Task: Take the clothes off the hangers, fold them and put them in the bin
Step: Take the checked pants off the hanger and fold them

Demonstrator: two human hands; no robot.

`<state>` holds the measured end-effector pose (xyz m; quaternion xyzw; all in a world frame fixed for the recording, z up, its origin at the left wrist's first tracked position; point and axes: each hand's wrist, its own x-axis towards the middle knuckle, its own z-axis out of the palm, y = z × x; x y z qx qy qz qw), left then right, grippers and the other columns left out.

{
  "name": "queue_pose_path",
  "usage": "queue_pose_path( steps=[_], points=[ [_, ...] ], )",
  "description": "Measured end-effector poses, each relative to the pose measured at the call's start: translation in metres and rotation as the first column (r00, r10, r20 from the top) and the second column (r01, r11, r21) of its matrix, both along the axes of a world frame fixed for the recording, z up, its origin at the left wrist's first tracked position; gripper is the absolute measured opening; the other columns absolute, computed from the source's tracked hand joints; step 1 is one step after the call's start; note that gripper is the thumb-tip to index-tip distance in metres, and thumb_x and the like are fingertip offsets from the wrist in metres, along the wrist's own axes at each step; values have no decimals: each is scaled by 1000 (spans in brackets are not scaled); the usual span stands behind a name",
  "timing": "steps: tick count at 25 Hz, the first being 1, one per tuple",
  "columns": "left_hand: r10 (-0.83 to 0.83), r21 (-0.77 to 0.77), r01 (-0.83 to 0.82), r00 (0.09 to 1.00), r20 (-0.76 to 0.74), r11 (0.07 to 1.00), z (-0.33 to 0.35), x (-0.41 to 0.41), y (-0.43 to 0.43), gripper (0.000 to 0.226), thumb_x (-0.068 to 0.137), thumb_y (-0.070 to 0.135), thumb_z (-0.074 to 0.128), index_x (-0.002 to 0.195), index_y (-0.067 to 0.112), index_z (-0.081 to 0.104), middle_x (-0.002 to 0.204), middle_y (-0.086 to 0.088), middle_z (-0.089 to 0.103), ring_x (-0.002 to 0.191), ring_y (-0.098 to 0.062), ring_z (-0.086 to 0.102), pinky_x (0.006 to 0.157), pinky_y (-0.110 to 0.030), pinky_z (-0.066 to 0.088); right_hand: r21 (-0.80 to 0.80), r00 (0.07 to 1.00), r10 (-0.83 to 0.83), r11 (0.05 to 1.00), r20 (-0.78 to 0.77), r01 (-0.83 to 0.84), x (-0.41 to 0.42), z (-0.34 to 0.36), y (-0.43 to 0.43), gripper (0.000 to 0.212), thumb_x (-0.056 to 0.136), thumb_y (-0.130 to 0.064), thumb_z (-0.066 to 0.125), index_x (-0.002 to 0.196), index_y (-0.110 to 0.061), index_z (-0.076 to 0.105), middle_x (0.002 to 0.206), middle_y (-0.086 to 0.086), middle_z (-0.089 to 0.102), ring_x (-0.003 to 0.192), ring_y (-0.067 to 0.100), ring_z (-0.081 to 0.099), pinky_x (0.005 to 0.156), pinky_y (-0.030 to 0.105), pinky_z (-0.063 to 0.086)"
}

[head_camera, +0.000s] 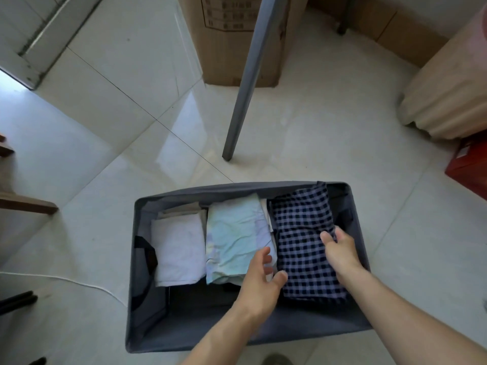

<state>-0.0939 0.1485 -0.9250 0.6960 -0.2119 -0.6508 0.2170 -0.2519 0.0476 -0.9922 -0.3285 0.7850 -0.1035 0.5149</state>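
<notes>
Checked shirt (pixel 307 246) going into the bin (pixel 147 306), lower right of frame.
My right hand (pixel 340 248) pinches its far edge; my left hand (pixel 259 280) hovers spread and empty. Next I press it flat, then let go.

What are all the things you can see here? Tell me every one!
bin: one, grey fabric, on the floor, near centre
white cloth: one, folded, left in the bin
pale blue cloth: one, folded, middle of the bin
checked cloth: one, navy and white, right in the bin
table leg: one, grey, behind the bin
cardboard box: one, brown, top centre
cord: one, white, floor left
red box: one, right edge
left hand: open, over the bin
right hand: on the checked cloth
</notes>
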Motion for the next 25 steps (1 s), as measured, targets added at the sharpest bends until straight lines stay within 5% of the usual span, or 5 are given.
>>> queue_pose_path(
  steps=[6, 11, 17, 22, 25],
  points=[
    [21, -63, -21, 1000, -2, 998, -14, 5, -8, 39, 97, 15, 54, 133, 27, 46, 124, 8, 55, 111, -6, 56, 101, -29, 47, 225, 946, 238, 956, -222, -187, -5, -23, -18, 61, 100, -7, 37, 155, -9, 11, 156, 15, 28, 139, 34, 35, 113, 39, 31],
    [49, -10, -49, 998, -26, 999, -4, 6, -1, 32, 98, 16, 54, 126, 30, 50, 118, 8, 58, 106, -5, 58, 97, -32, 50, 76, 855, 370, 927, -364, -368, 6, -6, 9, 61, 95, -5, 49, 151, -8, 26, 147, 19, 40, 131, 34, 44, 107, 39, 37],
    [115, 5, -115, 993, 3, 993, 32, 17, -5, 32, 98, 12, 53, 128, 20, 51, 104, -3, 63, 94, -17, 63, 73, -27, 51, 11, 923, 351, 935, -154, -354, 16, 33, 30, 37, 97, -9, 49, 134, -10, 49, 128, 11, 58, 115, 26, 57, 98, 34, 45],
    [155, 106, -155, 988, 5, 982, 82, 24, 9, 28, 99, 15, 53, 126, 20, 50, 117, -5, 62, 97, -18, 66, 85, -36, 55, -51, 981, 194, 980, 2, -194, 15, 86, 61, 26, 97, -10, 50, 121, -9, 59, 97, 1, 62, 91, 17, 60, 79, 27, 47],
    [169, 127, -167, 986, -3, 978, 126, 25, 16, 30, 96, 14, 57, 125, 18, 54, 114, -7, 66, 95, -21, 68, 84, -36, 56, -33, 994, 42, 999, 98, -39, 9, 139, 79, 20, 98, -7, 49, 114, -8, 60, 95, 6, 65, 76, 14, 61, 65, 23, 48]
  ],
)
